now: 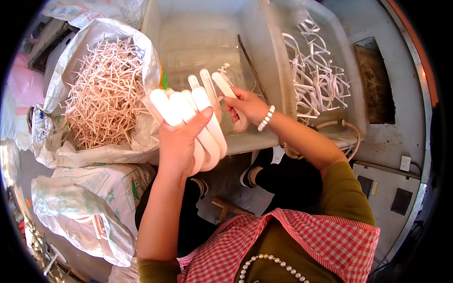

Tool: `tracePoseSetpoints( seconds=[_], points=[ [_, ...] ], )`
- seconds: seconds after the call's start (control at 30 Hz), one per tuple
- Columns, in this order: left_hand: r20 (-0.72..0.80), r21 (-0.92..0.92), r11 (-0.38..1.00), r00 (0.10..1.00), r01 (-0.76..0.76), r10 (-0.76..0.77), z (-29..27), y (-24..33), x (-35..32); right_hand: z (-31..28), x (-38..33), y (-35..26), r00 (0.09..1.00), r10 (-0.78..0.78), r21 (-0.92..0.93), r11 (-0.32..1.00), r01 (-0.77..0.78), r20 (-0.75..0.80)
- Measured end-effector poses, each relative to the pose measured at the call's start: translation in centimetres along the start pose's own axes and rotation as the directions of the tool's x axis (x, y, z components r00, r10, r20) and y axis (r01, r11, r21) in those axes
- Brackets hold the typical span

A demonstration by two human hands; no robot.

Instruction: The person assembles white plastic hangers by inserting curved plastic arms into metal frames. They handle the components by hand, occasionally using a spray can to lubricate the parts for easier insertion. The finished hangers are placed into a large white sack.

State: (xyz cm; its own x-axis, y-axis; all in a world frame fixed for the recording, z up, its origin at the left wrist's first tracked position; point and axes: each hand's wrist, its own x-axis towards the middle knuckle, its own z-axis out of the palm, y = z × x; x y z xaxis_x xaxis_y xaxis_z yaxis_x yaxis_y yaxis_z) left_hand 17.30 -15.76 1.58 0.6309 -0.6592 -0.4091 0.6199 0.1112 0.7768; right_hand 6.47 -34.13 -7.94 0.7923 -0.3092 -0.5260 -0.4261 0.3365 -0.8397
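While gripped, several white hangers (196,118) in left hand (181,141), one hanger (226,92) in right hand (247,106)

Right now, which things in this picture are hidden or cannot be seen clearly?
Head view only:
- Left hand: its palm side and the lower ends of the white curved pieces, hidden by the hand itself.
- Right hand: its fingers are partly hidden behind its white piece.
- Translucent bin: its contents are blurred by the cloudy wall.
- Sack of sticks: its depth is hidden by the heap.
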Motion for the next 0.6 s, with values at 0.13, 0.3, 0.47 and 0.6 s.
tracePoseSetpoints(
  seconds=[0.13,0.3,0.47,0.6],
  points=[
    [0.044,-0.166,0.980,0.994,0.109,-0.103,0.4,-1.0,-0.1,3.7,-6.1,-3.5,0.992,-0.103,0.058,0.993,0.107,-0.078],
    [0.153,-0.228,0.964,0.982,0.140,-0.107,0.5,-1.1,-0.4,6.9,-8.6,-2.9,0.946,-0.306,0.001,0.951,0.308,-0.110],
    [0.254,-0.357,0.900,0.953,0.252,-0.166,0.4,-0.4,-1.1,9.4,-9.2,-3.8,0.849,-0.469,-0.140,0.883,0.448,-0.243],
    [0.349,-0.304,0.933,0.934,0.194,-0.080,0.2,-1.1,-1.7,10.1,-9.2,-4.1,0.808,-0.538,-0.167,0.843,0.511,-0.241]
  ],
)
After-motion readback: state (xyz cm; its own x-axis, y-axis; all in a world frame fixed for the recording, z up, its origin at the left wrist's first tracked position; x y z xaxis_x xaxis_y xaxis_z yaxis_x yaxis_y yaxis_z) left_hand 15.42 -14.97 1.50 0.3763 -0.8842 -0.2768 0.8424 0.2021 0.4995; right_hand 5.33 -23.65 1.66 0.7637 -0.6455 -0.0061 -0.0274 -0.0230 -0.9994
